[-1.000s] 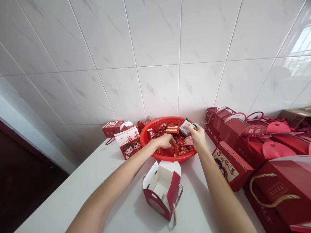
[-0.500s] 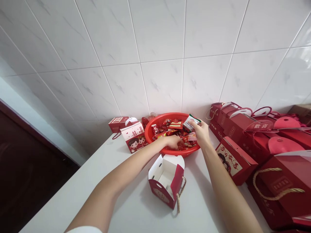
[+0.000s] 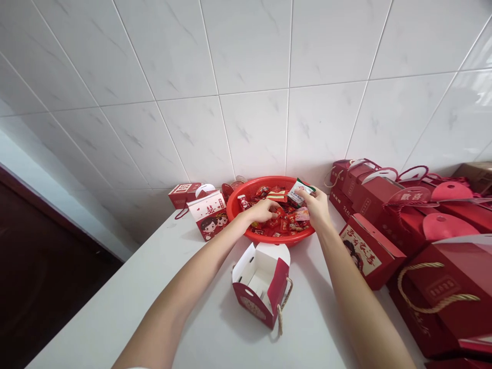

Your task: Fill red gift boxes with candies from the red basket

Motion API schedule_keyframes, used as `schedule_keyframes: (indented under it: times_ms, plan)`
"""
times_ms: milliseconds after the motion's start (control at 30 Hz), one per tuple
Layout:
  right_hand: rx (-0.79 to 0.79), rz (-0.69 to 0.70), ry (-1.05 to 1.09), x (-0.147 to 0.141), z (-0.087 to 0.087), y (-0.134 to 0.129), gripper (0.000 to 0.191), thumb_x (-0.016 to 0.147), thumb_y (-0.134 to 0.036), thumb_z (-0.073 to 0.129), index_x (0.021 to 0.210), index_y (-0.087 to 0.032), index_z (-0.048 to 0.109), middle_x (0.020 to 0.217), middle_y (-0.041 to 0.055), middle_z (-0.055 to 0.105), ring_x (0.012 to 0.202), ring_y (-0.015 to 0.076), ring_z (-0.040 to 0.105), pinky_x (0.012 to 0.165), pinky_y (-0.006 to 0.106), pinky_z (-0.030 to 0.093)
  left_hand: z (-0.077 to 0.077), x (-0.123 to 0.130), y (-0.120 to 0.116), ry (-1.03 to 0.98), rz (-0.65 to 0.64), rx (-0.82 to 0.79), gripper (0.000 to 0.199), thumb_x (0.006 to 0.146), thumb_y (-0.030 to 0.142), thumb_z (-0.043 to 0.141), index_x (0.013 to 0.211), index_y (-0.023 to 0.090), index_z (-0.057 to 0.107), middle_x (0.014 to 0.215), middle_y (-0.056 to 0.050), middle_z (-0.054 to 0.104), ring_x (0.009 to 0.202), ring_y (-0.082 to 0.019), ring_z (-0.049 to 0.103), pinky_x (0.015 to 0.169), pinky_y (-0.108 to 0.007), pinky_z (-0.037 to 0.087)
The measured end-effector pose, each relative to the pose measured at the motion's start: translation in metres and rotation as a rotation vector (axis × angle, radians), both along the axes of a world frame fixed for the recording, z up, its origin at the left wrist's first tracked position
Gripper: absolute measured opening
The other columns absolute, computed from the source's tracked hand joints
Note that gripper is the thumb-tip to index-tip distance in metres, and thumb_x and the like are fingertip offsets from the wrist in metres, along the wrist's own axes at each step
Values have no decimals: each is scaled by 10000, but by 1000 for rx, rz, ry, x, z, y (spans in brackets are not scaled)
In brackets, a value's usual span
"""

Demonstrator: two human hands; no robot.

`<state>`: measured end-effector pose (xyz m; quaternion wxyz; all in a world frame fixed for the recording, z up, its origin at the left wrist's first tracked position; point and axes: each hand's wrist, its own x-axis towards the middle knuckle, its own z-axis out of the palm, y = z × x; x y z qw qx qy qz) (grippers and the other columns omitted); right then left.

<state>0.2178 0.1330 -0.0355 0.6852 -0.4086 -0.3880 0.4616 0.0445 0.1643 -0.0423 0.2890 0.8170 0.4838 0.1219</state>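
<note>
Head view: the right hand pinches a white-and-green snack packet above a red plastic basket of wrapped sweets; the left hand curls over the sweets, its grip unclear; an open red-and-white gift box stands nearby on the white counter
</note>
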Motion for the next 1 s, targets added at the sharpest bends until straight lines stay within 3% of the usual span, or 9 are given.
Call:
schedule_keyframes:
  times_ms: [100, 233, 333, 400, 500, 633, 767, 867, 1000]
  plan:
    - [13, -2, -19, 0, -2, 2, 303, 514, -362, 781, 725, -188, 651, 738, 22, 710, 712, 202, 641, 637, 297, 511, -1, -1, 1, -20, -20, 16, 389, 834, 132, 586, 1214, 127, 667, 1131, -106, 731, 1027, -240, 666, 923, -335, 514]
    - [30, -9, -28, 0, -5, 3, 319, 522, -376, 785, 749, -183, 672, 751, 25, 720, 710, 204, 643, 621, 293, 506, 6, 1, -9, 15, -71, 152, 507, 738, 232, 739, 1235, 171, 660, 1186, -99, 696, 1053, -260, 639, 920, -346, 505]
    - [17, 3, -16, 0, -5, 2, 315, 512, -369, 791, 735, -188, 662, 734, 17, 714, 701, 202, 644, 619, 292, 511, 13, 7, -19, 221, -227, -67, 446, 735, 290, 731, 1173, 210, 706, 1090, -51, 716, 966, -235, 657, 812, -286, 510]
    - [10, 18, -22, 1, -4, 2, 312, 511, -368, 790, 728, -191, 653, 721, 16, 709, 701, 205, 647, 628, 296, 511, 15, 11, -23, 398, -274, -218, 463, 732, 222, 679, 1194, 231, 706, 1032, -33, 729, 902, -223, 664, 728, -260, 497]
    - [15, 28, -39, 1, -4, 1, 310, 518, -369, 784, 735, -193, 650, 731, 23, 713, 719, 214, 653, 649, 307, 513, 16, 15, -25, 502, -252, -259, 532, 682, 159, 646, 1204, 244, 706, 1022, -26, 740, 881, -225, 661, 691, -254, 480]
    - [25, 40, -47, 2, -4, 1, 323, 533, -364, 776, 783, -189, 670, 795, 36, 734, 768, 228, 667, 700, 326, 527, 14, 14, -21, 501, -235, -300, 452, 623, 182, 658, 1058, 247, 758, 988, -13, 751, 883, -236, 661, 684, -261, 477]
    - [22, 54, -65, 2, -3, 0, 326, 540, -362, 778, 792, -183, 673, 810, 42, 735, 785, 234, 673, 695, 323, 525, 11, 10, -17, 398, -294, -419, 314, 624, 206, 650, 915, 239, 764, 865, 15, 734, 842, -210, 642, 680, -249, 468]
    - [8, 58, -75, 2, -2, -1, 321, 537, -369, 783, 771, -185, 663, 795, 45, 732, 786, 238, 674, 657, 309, 516, 9, 5, -15, 234, -286, -451, 110, 650, 239, 670, 744, 189, 702, 703, 20, 662, 670, -158, 575, 598, -237, 419]
    - [36, 39, -83, 2, -4, 0, 312, 547, -392, 773, 761, -194, 659, 794, 35, 734, 779, 229, 668, 653, 302, 515, 7, -2, -10, -149, -162, -339, 225, 710, 371, 709, 684, 160, 634, 652, 11, 603, 611, -129, 506, 580, -244, 385]
